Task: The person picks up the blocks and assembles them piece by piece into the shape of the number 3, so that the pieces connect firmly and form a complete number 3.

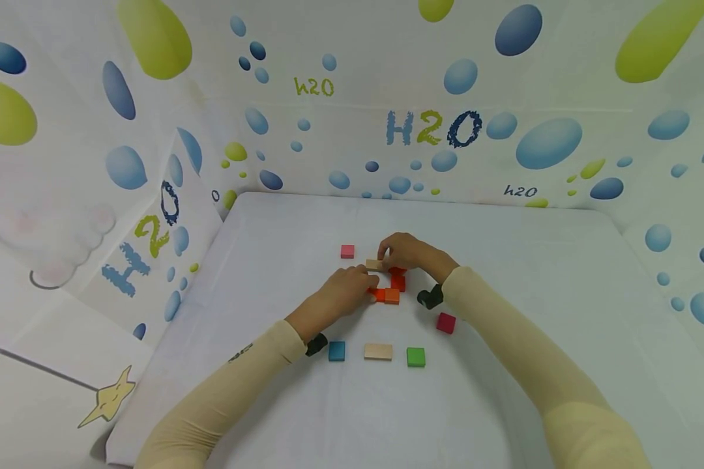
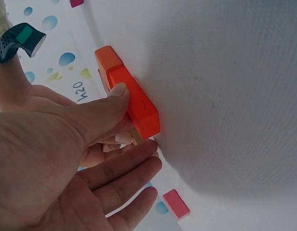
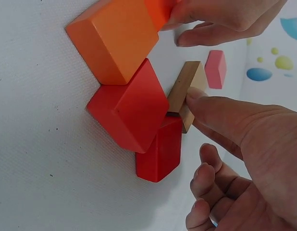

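At the middle of the table, my left hand [image 1: 345,290] holds an orange-red block [image 2: 135,103] between thumb and index finger. Its other fingers [image 2: 134,166] extend past the block's end. An orange block [image 3: 115,41] touches that block's far end. My right hand [image 1: 409,251] pinches a narrow wooden block [image 3: 186,87] with thumb and index finger, its remaining fingers curled loosely. This wooden block lies against a dark red block [image 3: 160,149]. A brighter red block [image 3: 134,108] sits between the dark red and orange ones, forming a bent row.
A pink block [image 1: 347,251] lies beyond the left hand. Nearer on the white table [image 1: 270,247] are a blue block [image 1: 337,351], a second wooden block [image 1: 378,352], a green block [image 1: 416,357] and a crimson block [image 1: 446,323]. A patterned wall [image 1: 375,156] stands behind.
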Demonstrator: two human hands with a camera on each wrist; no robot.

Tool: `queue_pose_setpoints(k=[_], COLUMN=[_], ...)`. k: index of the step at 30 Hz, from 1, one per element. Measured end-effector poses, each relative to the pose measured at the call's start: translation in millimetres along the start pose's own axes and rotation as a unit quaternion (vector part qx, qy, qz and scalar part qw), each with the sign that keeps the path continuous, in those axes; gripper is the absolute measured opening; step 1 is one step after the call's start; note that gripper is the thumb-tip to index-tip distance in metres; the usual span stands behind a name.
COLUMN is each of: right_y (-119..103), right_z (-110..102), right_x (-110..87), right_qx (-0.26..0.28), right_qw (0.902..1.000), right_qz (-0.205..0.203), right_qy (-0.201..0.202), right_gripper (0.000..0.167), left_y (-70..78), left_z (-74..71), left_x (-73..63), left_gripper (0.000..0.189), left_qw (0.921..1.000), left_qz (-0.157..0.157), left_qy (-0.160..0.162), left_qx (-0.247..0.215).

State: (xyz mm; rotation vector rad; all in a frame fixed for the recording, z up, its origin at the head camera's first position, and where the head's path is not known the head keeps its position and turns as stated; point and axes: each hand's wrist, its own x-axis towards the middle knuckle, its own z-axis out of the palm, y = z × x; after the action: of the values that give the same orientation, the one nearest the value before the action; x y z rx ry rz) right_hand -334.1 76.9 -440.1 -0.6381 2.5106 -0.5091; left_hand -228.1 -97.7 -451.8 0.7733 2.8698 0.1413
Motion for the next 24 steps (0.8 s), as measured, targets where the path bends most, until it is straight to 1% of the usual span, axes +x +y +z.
queue_pose_setpoints(k=[8, 15, 18, 24], right_y=[0.7, -1.6, -1.8, 0.7], right_z=[1.1, -1.4, -3.3, -6.8], right_x=[1.1, -2.3, -3.8, -2.7], right_qx=[-0.001, 0.001, -0.002, 0.011], right_qw=[1.0000, 0.9999, 1.0000, 0.9999], right_qz=[0.006, 0.009, 0.008, 0.011], right_qy=[0.000, -0.006, -0.004, 0.007], right_gripper=[0.024, 0.024, 0.025, 0.026], left_y=[0.0, -0.5, -0.7, -0.2], left_z=[-1.2, -2.0, -1.6, -1.0], left_x=[-0.9, -1.3, -1.2, -1.7], left_gripper=[0.026, 0.025, 0.025, 0.026], left_qw=[1.0000, 0.9999, 0.9999, 1.0000], left_qz=[0.000, 0.008, 0.006, 0.004], left_qy=[0.001, 0.006, 0.004, 0.004], left_qx=[-0.003, -0.007, -0.006, -0.001])
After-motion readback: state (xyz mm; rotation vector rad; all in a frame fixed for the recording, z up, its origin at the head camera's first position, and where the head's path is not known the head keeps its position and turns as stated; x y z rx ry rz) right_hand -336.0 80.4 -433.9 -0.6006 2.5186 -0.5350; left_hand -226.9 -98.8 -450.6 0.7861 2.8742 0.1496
